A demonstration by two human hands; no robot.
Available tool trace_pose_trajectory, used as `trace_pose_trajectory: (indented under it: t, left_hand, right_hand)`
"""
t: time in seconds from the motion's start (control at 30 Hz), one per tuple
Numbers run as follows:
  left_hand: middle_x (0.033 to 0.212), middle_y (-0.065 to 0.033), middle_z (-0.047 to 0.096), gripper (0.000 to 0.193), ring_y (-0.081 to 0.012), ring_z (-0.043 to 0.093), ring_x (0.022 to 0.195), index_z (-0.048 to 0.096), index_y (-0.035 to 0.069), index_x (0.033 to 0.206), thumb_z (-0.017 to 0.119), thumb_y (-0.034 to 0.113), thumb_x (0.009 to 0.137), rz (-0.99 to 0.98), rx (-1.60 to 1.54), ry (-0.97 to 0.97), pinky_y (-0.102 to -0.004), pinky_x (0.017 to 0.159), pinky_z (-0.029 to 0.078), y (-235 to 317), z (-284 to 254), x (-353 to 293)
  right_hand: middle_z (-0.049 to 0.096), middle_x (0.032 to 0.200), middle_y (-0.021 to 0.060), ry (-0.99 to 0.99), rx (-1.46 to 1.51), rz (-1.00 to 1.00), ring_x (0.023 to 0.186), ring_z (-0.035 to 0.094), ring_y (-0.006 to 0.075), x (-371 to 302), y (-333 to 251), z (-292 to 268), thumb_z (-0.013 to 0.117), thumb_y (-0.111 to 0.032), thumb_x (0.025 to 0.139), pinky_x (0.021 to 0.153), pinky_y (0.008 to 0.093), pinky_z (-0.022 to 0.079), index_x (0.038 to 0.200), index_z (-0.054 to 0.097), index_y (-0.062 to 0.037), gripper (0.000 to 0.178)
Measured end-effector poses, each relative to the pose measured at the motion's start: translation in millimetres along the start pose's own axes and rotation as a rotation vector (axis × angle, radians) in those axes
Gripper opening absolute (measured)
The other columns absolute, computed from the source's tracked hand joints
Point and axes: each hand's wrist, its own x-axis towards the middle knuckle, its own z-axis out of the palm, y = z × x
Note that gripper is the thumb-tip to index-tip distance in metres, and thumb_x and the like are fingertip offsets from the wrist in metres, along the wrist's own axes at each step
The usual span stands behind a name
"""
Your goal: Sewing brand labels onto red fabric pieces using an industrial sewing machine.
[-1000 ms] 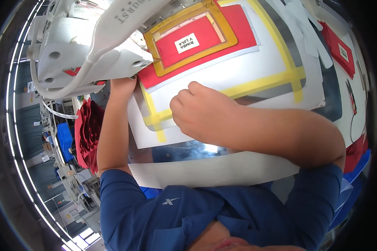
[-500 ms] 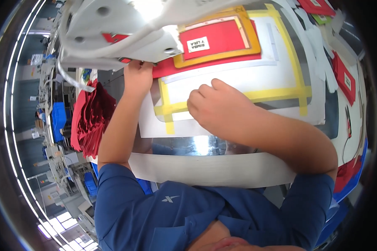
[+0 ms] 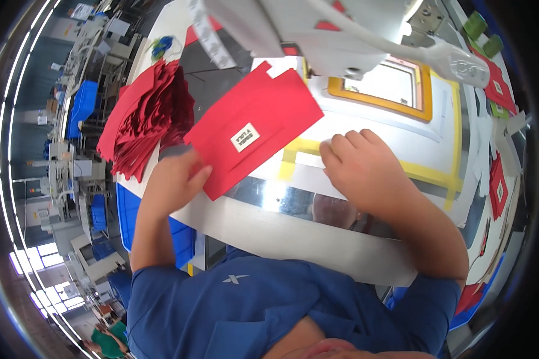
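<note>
Over the left part of the worktable I hold a red fabric panel (image 3: 281,110) by its near left corner, pinched in my left hand (image 3: 175,179). The panel is tilted, notched at its far edge, and carries a small cream label (image 3: 245,137). My right hand (image 3: 365,167) hovers above the yellow-taped white template (image 3: 395,140), its fingers curled in; what they hold, if anything, is hidden. Beyond it, an orange-yellow frame (image 3: 425,96) lies under the white sewing machine head (image 3: 335,42), with white surface showing through its opening.
A stack of red fabric pieces (image 3: 153,113) stands at the left, beside a blue bin (image 3: 126,209) below the table edge. More labelled red pieces (image 3: 498,185) lie at the far right, near green spools (image 3: 475,25). A thin cutting tool (image 3: 484,239) rests there.
The red panel has come out of the frame and moved left and nearer with my left hand. My right hand stays closed over the template. The view has shifted left.
</note>
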Motion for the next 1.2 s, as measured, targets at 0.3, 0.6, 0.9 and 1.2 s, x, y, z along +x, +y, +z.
trace_pose_trajectory:
  t: [0.3, 0.6, 0.9, 1.2]
  left_hand:
    - [0.102, -0.0157, 0.074, 0.036, -0.0280, 0.073, 0.092, 0.071, -0.004, 0.119, 0.078, 0.024, 0.099, -0.163, -0.322, 0.168, -0.0361, 0.088, 0.058, 25.3, 5.2, 98.2]
    - [0.121, -0.0183, 0.078, 0.040, -0.0255, 0.078, 0.104, 0.068, -0.008, 0.132, 0.072, 0.019, 0.104, 0.188, -1.381, -0.111, -0.0412, 0.092, 0.062, 64.0, 19.3, 27.5]
    - [0.139, -0.0239, 0.070, 0.037, -0.0316, 0.071, 0.128, 0.064, -0.010, 0.138, 0.061, 0.007, 0.106, 0.325, -2.101, -0.342, -0.0449, 0.109, 0.056, 91.5, 65.6, 11.8]
    - [0.118, -0.0135, 0.077, 0.021, -0.0192, 0.071, 0.109, 0.072, -0.008, 0.117, 0.062, 0.000, 0.101, 0.440, -1.767, -0.247, -0.0363, 0.096, 0.053, 78.8, 59.4, 2.8]
  right_hand:
    - [0.062, 0.097, 0.0080, 0.147, 0.084, 0.019, 0.094, 0.063, 0.0249, 0.7, 0.4, -1.9, 0.077, -0.019, 0.091, 0.086, 0.0390, 0.051, 0.114, 0.071, -0.0018, 0.029]
    - [0.072, 0.121, 0.0154, 0.116, 0.641, 0.287, 0.108, 0.068, 0.0318, -9.6, 1.9, -12.8, 0.081, -0.032, 0.095, 0.093, 0.0422, 0.054, 0.127, 0.070, -0.0007, 0.046]
    - [0.076, 0.127, 0.0139, 0.243, 1.902, 0.567, 0.109, 0.073, 0.0154, -11.4, -6.7, -30.6, 0.075, -0.021, 0.105, 0.095, 0.0315, 0.060, 0.137, 0.067, 0.0046, 0.042]
    - [0.079, 0.122, 0.0132, 0.255, 1.975, 0.582, 0.110, 0.074, 0.0159, -14.4, -1.6, -24.6, 0.071, -0.014, 0.105, 0.095, 0.0318, 0.059, 0.132, 0.071, 0.0068, 0.034]
